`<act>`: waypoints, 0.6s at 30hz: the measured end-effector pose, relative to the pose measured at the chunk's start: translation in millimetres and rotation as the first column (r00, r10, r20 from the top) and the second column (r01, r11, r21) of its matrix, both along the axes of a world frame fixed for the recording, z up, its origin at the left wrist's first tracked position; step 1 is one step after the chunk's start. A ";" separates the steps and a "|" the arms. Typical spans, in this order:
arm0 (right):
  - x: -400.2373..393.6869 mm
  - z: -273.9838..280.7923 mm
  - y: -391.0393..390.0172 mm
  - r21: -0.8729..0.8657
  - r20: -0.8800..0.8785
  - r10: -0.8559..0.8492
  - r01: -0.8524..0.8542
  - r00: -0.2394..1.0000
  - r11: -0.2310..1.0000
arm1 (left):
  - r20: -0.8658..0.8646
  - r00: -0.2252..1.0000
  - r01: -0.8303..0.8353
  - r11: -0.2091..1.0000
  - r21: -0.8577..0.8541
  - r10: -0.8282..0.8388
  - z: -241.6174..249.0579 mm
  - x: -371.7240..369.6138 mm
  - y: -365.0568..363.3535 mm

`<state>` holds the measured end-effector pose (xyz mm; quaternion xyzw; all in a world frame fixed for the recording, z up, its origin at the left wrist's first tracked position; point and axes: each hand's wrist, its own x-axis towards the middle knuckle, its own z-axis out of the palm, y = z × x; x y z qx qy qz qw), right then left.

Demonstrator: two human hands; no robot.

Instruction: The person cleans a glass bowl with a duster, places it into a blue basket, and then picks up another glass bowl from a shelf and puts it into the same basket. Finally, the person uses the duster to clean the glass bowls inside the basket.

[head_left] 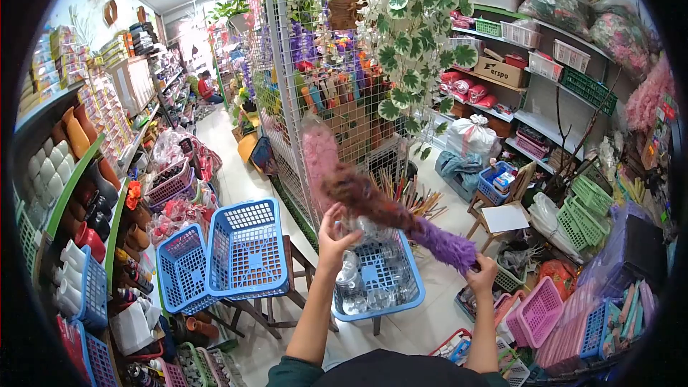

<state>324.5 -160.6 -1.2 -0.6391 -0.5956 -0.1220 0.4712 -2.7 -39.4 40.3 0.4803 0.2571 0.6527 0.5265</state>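
A long fluffy bundle, brown at one end and purple at the other, slants across the middle of the view. At its purple end my right hand is closed round the tip. My left hand is raised under the brown part, fingers apart and curved; nothing shows in it. Below the bundle is a blue basket with clear plastic items inside. Behind the brown end stands a pink bundle against the wire mesh.
Two blue baskets rest on stools at left. A wire mesh partition with hanging leaves stands ahead. Shelves line both sides. Pink and green baskets lie at right. A person sits far back.
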 end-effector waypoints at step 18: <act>41.4 52.6 -25.1 -0.062 0.244 -0.048 0.064 0.969 0.996 | -0.496 0.743 -0.289 0.884 0.368 0.449 7.9 4.0 -11.0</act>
